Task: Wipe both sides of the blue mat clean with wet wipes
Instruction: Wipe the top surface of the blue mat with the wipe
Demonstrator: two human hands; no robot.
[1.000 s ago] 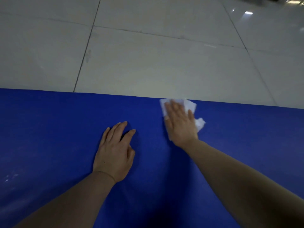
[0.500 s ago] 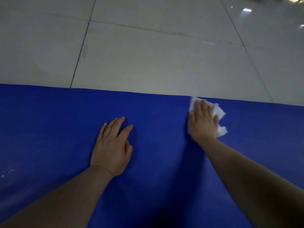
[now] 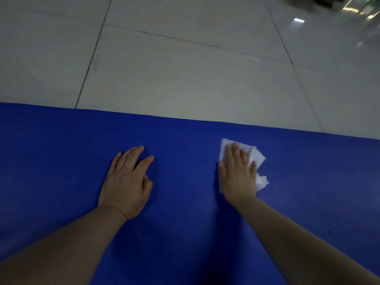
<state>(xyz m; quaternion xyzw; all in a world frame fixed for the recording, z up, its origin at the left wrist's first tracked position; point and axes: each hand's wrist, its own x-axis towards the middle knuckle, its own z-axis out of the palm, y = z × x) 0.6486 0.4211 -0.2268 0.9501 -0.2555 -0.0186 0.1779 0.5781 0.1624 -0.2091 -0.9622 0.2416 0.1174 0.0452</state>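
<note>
1. The blue mat (image 3: pixel 61 161) is lying flat on the tiled floor (image 3: pixel 185 75), filling the near part of the view; it is the landmark for everything else here.
2. The left hand (image 3: pixel 126 182) is resting on the mat, fingers loosely spread and holding nothing, likely bracing the mat.
3. The right hand (image 3: pixel 238 175) is pressing flat, fingers straight, on a white wet wipe (image 3: pixel 258 159), a little short of the mat's far edge.
4. Beyond that edge, bare floor is showing.
5. Judging progress: wiping of the upward face is underway; how much is already clean I cannot tell. The underside seemingly remains, so a flip is still needed.
</note>
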